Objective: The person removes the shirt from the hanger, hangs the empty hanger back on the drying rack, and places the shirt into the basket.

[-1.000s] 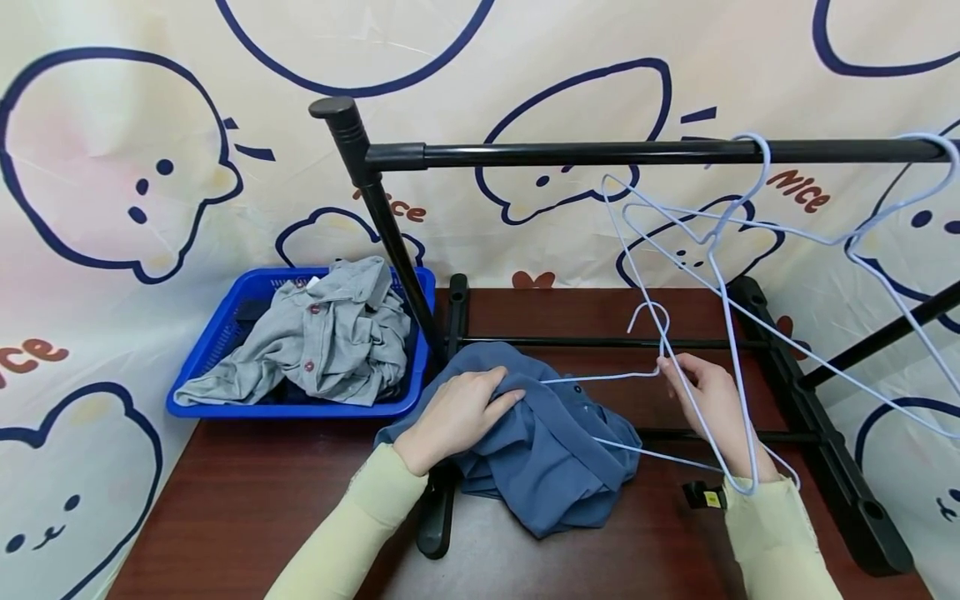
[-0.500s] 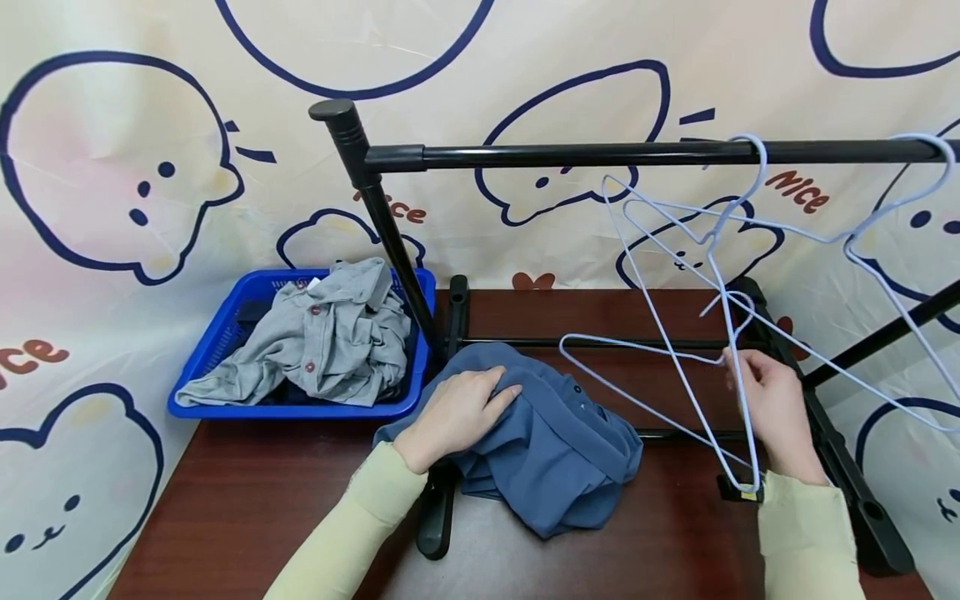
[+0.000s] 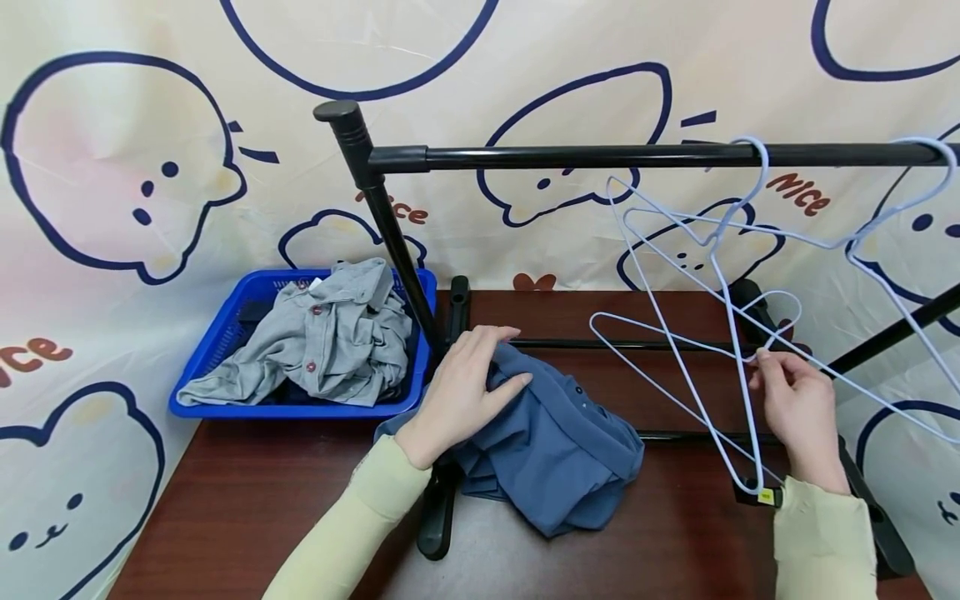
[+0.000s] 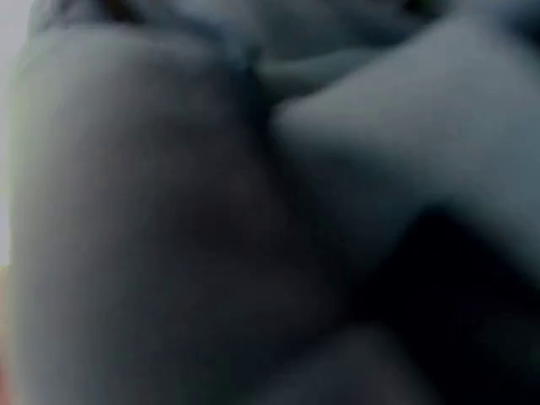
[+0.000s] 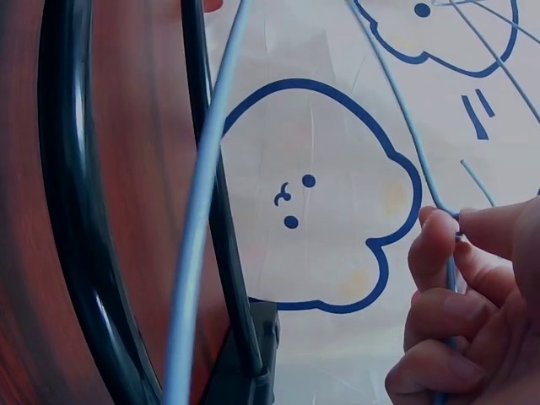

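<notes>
A crumpled blue collared shirt [image 3: 562, 450] with buttons lies on the table below the rack's left end. My left hand [image 3: 457, 396] is over its upper left part, fingers extended and thumb spread; whether the fingertips touch the cloth is unclear. To the right, my right hand [image 3: 802, 400] pinches a light blue wire hanger [image 3: 630, 320] just below its hook. The right wrist view shows thumb and forefinger of that hand [image 5: 481, 295] on the bend of the hanger [image 5: 411, 126], other fingers curled. Blurred grey-blue fabric [image 4: 405, 126] fills the left wrist view.
The black rack's top bar [image 3: 562, 157] carries two light blue wire hangers, one [image 3: 764, 162] near my right hand, the other [image 3: 951, 167] farther right. A blue basket [image 3: 285, 412] with a grey shirt [image 3: 337, 333] stands left on the brown table [image 3: 285, 500].
My right hand has drawn the hanger rightward out of the blue shirt and clear of it. My left hand, earlier resting on the shirt, has shifted slightly up with its fingers straighter.
</notes>
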Tool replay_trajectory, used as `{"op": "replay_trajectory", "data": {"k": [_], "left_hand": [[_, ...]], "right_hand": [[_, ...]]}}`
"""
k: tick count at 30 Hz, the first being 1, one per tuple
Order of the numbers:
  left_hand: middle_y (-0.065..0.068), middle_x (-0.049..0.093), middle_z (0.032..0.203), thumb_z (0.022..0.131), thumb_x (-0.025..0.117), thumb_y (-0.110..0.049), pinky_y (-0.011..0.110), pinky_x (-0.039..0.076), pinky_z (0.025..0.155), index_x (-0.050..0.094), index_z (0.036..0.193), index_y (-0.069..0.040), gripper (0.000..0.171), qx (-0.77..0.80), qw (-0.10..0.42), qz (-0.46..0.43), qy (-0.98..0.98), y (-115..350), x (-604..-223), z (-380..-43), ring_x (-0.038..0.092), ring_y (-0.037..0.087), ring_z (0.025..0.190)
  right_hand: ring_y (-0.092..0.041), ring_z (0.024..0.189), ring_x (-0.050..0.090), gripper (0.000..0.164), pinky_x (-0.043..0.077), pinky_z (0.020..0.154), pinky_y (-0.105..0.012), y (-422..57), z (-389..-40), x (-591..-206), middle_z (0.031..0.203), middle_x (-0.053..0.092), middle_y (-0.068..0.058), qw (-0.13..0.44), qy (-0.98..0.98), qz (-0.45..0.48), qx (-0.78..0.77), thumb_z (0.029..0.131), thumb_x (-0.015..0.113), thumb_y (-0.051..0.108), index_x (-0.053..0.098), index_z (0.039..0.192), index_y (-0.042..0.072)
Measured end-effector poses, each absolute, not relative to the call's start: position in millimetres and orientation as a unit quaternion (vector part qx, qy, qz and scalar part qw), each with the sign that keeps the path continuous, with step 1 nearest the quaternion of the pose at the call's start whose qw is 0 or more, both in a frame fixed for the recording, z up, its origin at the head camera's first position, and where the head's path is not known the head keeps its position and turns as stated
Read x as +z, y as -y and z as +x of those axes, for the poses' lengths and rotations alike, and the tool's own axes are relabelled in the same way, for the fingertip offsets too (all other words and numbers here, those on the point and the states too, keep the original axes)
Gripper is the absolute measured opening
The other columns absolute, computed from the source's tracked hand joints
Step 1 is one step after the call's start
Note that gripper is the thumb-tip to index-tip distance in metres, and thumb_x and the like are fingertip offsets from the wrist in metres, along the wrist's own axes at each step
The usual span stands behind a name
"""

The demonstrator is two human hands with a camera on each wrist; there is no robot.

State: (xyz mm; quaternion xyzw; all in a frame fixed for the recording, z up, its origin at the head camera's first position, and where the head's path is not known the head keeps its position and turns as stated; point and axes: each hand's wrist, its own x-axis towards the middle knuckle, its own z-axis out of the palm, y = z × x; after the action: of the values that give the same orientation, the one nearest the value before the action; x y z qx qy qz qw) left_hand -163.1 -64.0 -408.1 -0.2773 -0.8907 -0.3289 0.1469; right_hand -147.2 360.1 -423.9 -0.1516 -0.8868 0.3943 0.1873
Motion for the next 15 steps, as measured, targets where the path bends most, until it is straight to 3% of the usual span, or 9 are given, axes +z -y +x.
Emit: {"op": "replay_trajectory", "data": {"k": [7,15], "left_hand": [[0.006,0.055,0.141,0.096,0.072,-0.035,0.043,0.040,0.103,0.053,0.143,-0.011,0.056,-0.340,0.224,-0.315,0.857,64,-378,-165,0.051,0.022,0.124],[0.013,0.057,0.138,0.094,0.073,-0.032,0.046,0.037,0.103,0.061,0.133,-0.005,0.049,-0.351,0.387,-0.352,0.777,66,-315,-167,0.050,0.029,0.127]], "right_hand": [[-0.010,0.061,0.041,0.035,0.030,0.053,-0.025,-363,-148,-423,0.065,0.057,0.023,0.190,0.875,-0.171,0.410,0.107,0.051,0.035,0.067,0.093,0.008],[-0.009,0.059,0.042,0.025,0.029,0.051,-0.024,-364,-148,-419,0.065,0.058,0.024,0.198,0.869,-0.180,0.416,0.107,0.052,0.035,0.066,0.089,0.024]]}}
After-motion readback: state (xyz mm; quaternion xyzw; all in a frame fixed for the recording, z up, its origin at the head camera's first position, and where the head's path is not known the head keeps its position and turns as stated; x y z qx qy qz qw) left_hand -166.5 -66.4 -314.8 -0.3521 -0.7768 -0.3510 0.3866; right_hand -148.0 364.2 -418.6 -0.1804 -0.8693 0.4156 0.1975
